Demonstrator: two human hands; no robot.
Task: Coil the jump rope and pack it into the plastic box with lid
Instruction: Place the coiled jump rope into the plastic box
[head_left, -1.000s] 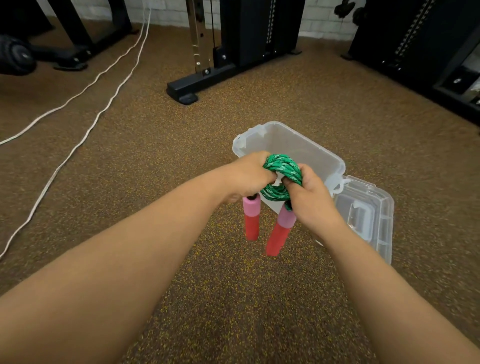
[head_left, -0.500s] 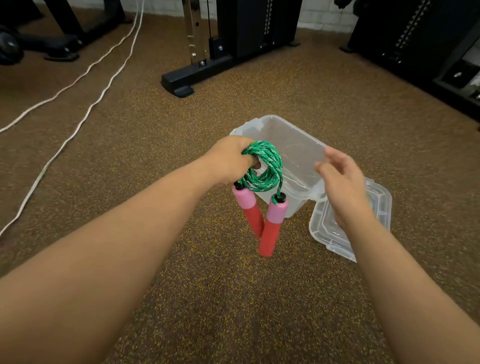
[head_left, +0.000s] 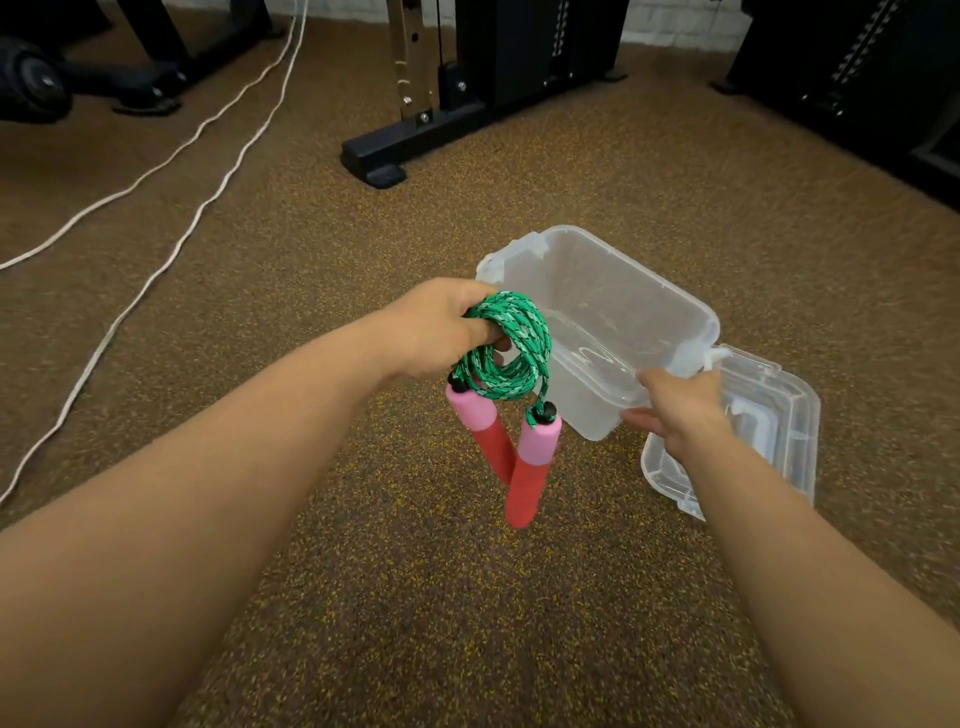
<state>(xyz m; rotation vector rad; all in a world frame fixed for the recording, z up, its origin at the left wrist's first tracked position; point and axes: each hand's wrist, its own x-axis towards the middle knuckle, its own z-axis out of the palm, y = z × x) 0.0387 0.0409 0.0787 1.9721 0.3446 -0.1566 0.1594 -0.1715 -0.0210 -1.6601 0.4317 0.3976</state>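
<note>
Fingers of your left hand (head_left: 436, 327) are curled closed through the coiled green jump rope (head_left: 511, 348); its two pink-and-red handles (head_left: 524, 457) hang below your fist, just beside the clear plastic box (head_left: 597, 291). Your right hand (head_left: 675, 410) grips the box's near corner, thumb outside, and the lid (head_left: 779, 426) lies under it on the floor
</note>
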